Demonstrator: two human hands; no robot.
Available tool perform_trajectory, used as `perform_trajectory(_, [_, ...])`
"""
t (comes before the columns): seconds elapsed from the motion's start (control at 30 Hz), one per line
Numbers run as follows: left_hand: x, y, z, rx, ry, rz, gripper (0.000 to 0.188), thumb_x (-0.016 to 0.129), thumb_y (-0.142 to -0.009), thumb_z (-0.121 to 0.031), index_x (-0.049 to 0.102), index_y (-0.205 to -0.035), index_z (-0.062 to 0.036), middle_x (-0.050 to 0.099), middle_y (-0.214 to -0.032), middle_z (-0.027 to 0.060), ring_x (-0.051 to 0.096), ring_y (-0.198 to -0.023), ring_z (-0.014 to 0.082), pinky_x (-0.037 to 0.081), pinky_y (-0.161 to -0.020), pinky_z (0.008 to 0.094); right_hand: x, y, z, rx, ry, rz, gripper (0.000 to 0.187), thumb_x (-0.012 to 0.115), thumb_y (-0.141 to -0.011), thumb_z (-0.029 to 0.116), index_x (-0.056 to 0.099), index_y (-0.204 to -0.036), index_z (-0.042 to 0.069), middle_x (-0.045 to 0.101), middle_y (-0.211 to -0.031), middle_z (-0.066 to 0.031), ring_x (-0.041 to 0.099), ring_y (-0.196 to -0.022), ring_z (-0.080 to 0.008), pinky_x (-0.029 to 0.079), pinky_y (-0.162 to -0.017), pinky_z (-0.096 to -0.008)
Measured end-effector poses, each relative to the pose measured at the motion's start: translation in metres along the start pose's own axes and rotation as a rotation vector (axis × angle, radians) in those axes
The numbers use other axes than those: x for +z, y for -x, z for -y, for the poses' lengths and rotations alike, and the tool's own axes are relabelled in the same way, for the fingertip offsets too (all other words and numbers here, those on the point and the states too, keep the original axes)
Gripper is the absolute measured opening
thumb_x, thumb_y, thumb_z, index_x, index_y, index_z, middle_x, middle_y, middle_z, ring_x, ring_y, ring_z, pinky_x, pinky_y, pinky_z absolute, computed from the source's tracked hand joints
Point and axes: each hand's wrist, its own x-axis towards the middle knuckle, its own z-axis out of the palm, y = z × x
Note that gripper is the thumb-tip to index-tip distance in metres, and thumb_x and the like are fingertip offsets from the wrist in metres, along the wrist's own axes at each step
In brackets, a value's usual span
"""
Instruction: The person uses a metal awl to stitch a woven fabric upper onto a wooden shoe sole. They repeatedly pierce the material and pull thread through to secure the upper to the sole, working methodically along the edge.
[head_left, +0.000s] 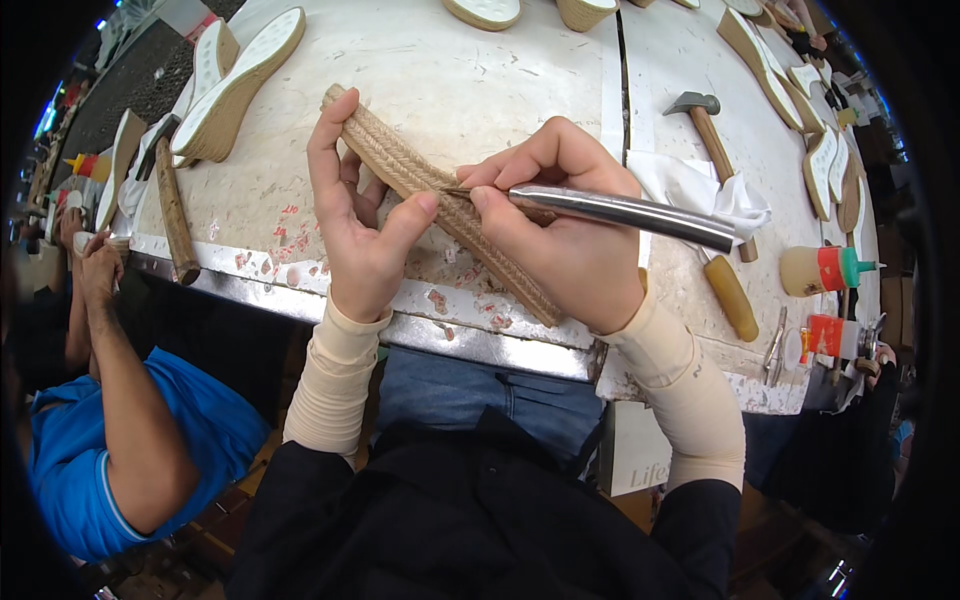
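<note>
My left hand (365, 215) is closed round a tan shoe sole (405, 160) with a braided, rope-like side. The sole slants from upper left to lower right above the table's near edge, its braided side facing up. In my right hand (565, 215) is a slim tool with a shiny metal handle (630, 215), pinched near its thin tip. That tip meets the braid close to my left thumb; its exact shape is hard to make out. The fingers of my right hand also lie against the sole's lower half.
A wood-handled hammer (175, 215) lies at left, another hammer (708, 135) at right by a white cloth (690, 190). Also at right are a yellow-handled tool (732, 300) and a glue bottle (818, 270). Wedge soles (240, 90) stand farther back. A person in blue (150, 450) works at left.
</note>
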Motion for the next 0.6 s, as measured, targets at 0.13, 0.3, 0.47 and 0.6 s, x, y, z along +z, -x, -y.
perform_trajectory(0.13, [0.0005,-0.0008,0.0010,0.024,-0.038,-0.011,0.084,0.069,-0.074,-0.004,0.025,-0.146,-0.0055,0.042,-0.128,0.0171,0.051,-0.117,0.0255,0.046,-0.101,0.0375,-0.0016,-0.0010,-0.0005,0.073,-0.014,0.009,0.015,0.064,-0.081,-0.005,0.050,-0.082,0.001,0.069,-0.086,-0.0141,0.070,-0.091,-0.0199,0.057,-0.078,-0.0285])
perform_trajectory(0.3, [0.0006,-0.0017,0.0012,0.028,-0.056,-0.021,0.083,0.069,-0.073,-0.004,0.027,-0.145,-0.0057,0.043,-0.125,0.0161,0.053,-0.114,0.0243,0.047,-0.099,0.0374,-0.0055,-0.0034,-0.0009,0.129,-0.162,0.015,0.016,0.065,-0.081,-0.004,0.050,-0.082,0.001,0.069,-0.087,-0.0143,0.069,-0.092,-0.0196,0.056,-0.079,-0.0285])
perform_trajectory(0.47, [0.0010,-0.0011,0.0006,0.014,-0.036,-0.024,0.083,0.068,-0.072,-0.003,0.026,-0.145,-0.0058,0.043,-0.124,0.0160,0.053,-0.113,0.0242,0.047,-0.099,0.0378,-0.0052,-0.0011,0.0012,0.090,-0.078,0.047,0.016,0.065,-0.081,-0.004,0.050,-0.082,0.001,0.069,-0.087,-0.0142,0.069,-0.092,-0.0190,0.056,-0.080,-0.0285])
perform_trajectory(0.6, [0.0002,-0.0019,0.0018,0.056,-0.091,-0.009,0.085,0.067,-0.071,-0.003,0.025,-0.145,-0.0055,0.040,-0.127,0.0163,0.050,-0.116,0.0252,0.046,-0.101,0.0394,-0.0042,-0.0018,0.0010,0.073,-0.054,0.038,0.016,0.064,-0.080,-0.004,0.049,-0.081,0.001,0.069,-0.087,-0.0141,0.069,-0.091,-0.0186,0.056,-0.079,-0.0285])
